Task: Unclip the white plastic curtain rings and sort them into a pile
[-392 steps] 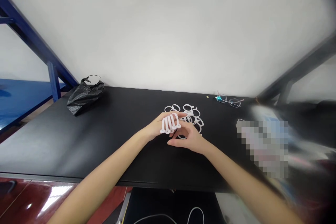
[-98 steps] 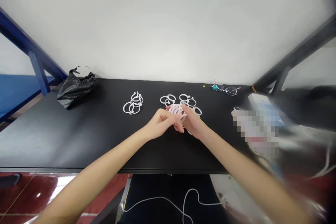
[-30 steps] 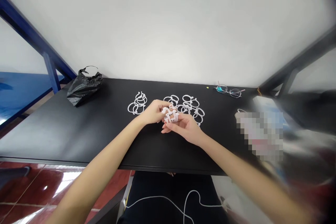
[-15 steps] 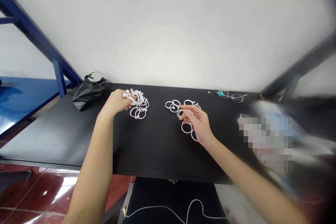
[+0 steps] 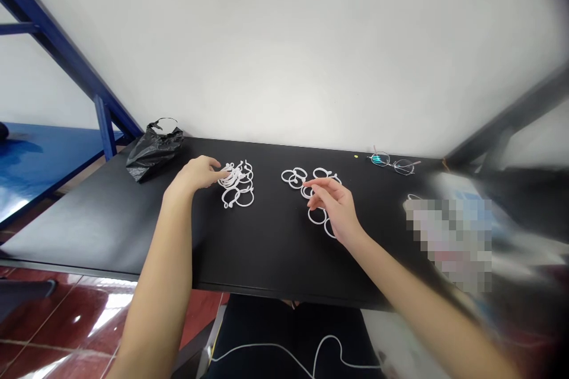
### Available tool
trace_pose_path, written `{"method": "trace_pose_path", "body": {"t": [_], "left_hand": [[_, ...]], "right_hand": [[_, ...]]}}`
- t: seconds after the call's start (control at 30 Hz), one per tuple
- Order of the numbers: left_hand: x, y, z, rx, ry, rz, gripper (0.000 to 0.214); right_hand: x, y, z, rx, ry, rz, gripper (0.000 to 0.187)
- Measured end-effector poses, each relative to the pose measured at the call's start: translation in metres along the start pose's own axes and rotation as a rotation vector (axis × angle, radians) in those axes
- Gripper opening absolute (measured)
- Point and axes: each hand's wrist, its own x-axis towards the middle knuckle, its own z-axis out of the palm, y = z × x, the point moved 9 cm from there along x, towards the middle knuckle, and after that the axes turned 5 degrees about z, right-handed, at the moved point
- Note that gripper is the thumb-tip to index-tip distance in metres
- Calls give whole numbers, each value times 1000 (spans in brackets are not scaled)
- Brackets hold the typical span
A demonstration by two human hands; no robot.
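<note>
White plastic rings with small knobs, perhaps curtain rings, lie in two groups on a black table (image 5: 262, 249). My left hand (image 5: 202, 173) is at the left edge of a heaped pile of rings (image 5: 231, 179). Its fingers and thumb are apart, with the thumb against or just over the pile. Over the more loosely spread rings (image 5: 294, 182) on the right hovers my right hand (image 5: 336, 204). Its fingers are loosely bent, with thumb and index finger near each other, and no ring shows in them. That hand hides part of the group.
A crumpled black plastic bag (image 5: 155, 151) sits at the back left. Eyeglasses (image 5: 403, 167) lie near the wall at the back right. A blurred, pixelated package (image 5: 448, 237) occupies the right side. A white cable (image 5: 262, 344) crosses my lap.
My left hand has let go of a bunch of rings, which now lies on the pile, and its fingers have opened. My right hand has hardly moved.
</note>
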Motion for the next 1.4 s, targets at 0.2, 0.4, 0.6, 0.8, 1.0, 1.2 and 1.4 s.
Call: {"method": "trace_pose_path", "body": {"t": [0.2, 0.4, 0.6, 0.8, 1.0, 1.2, 1.4], "left_hand": [[-11, 51, -15, -68, 311, 301, 34], [-43, 139, 77, 16, 227, 870, 33], [-50, 142, 129, 200, 50, 868, 44], [-52, 146, 120, 226, 48, 882, 33], [-55, 148, 121, 261, 30, 882, 23], [-51, 142, 116, 218, 18, 831, 16], [-48, 141, 109, 35, 3, 809, 12]], "right_hand": [[6, -14, -13, -92, 49, -101, 17], [14, -31, -14, -860, -82, -371, 10], [11, -8, -2, -1224, -307, -328, 24], [11, 1, 9, -1266, -289, -348, 16], [12, -2, 9, -1114, -263, -331, 12], [21, -2, -7, -703, -182, -176, 11], [31, 3, -22, -474, -103, -73, 24]]}}
